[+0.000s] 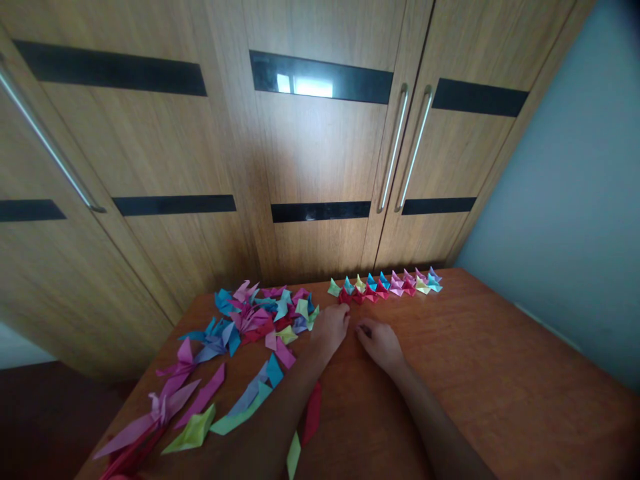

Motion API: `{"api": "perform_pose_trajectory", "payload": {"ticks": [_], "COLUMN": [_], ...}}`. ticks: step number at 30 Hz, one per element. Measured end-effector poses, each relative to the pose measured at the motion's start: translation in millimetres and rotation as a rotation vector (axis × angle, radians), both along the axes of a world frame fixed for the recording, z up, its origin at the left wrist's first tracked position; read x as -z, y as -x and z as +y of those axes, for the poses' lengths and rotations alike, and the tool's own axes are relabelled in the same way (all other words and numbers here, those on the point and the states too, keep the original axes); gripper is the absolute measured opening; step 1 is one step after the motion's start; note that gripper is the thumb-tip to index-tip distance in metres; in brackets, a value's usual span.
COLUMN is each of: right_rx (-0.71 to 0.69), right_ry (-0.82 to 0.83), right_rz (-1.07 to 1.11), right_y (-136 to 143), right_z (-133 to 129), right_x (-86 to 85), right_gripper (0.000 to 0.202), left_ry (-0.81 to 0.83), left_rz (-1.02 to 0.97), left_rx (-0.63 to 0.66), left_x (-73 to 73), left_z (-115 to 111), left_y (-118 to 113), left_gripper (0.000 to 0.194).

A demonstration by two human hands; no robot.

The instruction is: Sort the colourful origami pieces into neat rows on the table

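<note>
My left hand (331, 327) rests near the front of the rows of small folded paper pieces, its fingers curled closed. Just beyond its fingertips stands a red folded paper piece (345, 297); whether they touch it, or hold anything, I cannot tell. To its right, my right hand (381, 343) lies low over the table, fingers bent inward, with nothing visible in them. The small pointed pieces stand in two rows, among them a pale green one (334, 288), a yellow one (423, 285) and a pink one (397, 283).
A heap of folded paper cranes and strips (250, 317) covers the left part of the wooden table (480, 373). A pink crane (159, 410) and a yellow-green piece (193, 430) lie nearer me. Behind the table stands a wooden wardrobe (320, 147); a pale wall (565, 220) is on the right.
</note>
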State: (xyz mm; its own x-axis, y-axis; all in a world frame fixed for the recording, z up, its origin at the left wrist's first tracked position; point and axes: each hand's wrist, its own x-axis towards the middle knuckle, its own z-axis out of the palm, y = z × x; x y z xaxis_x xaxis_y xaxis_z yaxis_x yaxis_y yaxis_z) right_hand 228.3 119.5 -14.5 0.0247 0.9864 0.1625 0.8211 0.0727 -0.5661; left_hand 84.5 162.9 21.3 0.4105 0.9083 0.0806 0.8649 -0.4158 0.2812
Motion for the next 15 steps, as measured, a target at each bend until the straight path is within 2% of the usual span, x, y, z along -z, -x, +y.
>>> {"api": "perform_pose_trajectory", "payload": {"ticks": [10, 15], "right_rx": [-0.001, -0.004], "right_ry": [0.011, 0.025], "right_rz": [0.006, -0.015], "right_y": [1, 0], "right_z": [-2, -1], "right_x": [-5.3, -2.6], "right_gripper": [0.018, 0.017], "left_ry": [0.007, -0.006], "left_rz": [0.026, 0.016], "left_rx": [-0.026, -0.005], "left_x": [-3.9, -15.7], "left_z": [0, -11], "left_y": [0, 0], "left_gripper": [0.019, 0.019]}}
